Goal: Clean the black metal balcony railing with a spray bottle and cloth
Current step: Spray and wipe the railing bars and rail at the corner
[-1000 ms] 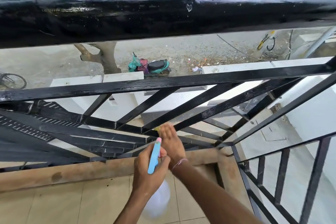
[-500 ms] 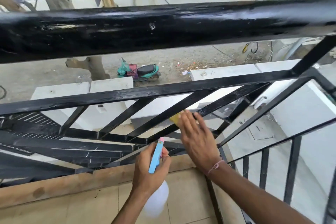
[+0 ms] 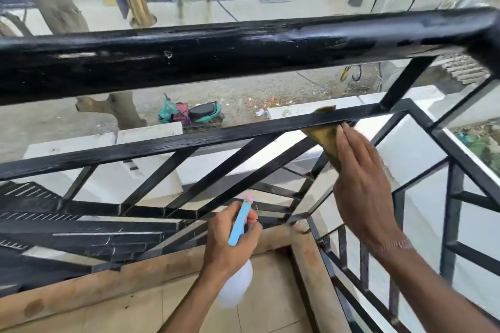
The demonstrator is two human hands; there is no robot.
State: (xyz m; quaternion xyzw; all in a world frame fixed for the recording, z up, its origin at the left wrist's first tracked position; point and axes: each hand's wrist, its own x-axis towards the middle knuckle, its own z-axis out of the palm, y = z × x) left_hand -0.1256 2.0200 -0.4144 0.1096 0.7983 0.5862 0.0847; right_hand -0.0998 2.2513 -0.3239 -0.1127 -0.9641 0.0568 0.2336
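Since half a second ago, the right hand [image 3: 362,186] has climbed with the yellow cleaning cloth [image 3: 326,138] from the lower diagonal bars up to the flat horizontal bar of the black metal balcony railing [image 3: 189,140]. Its fingers lie straight and flat, pressing the cloth against that bar near the right corner; one corner of the cloth pokes up above the bar, the rest hangs below it under the fingers. A thin pink thread circles the right wrist.

Lower and nearer the body, the left hand [image 3: 230,240] has kept its place, wrapped around the neck of the white translucent spray bottle [image 3: 235,286], with a finger curled by the blue spray head [image 3: 239,222], whose pink tip points up towards the railing. The bottle's body hangs below the fist over the beige tiled balcony floor [image 3: 162,305].

Both hands sit well apart. The thick round top rail runs across the view above them, its paint chipped and glossy in patches. Down in the street beyond, a teal scooter [image 3: 197,113] stands beside a tree trunk [image 3: 124,108].
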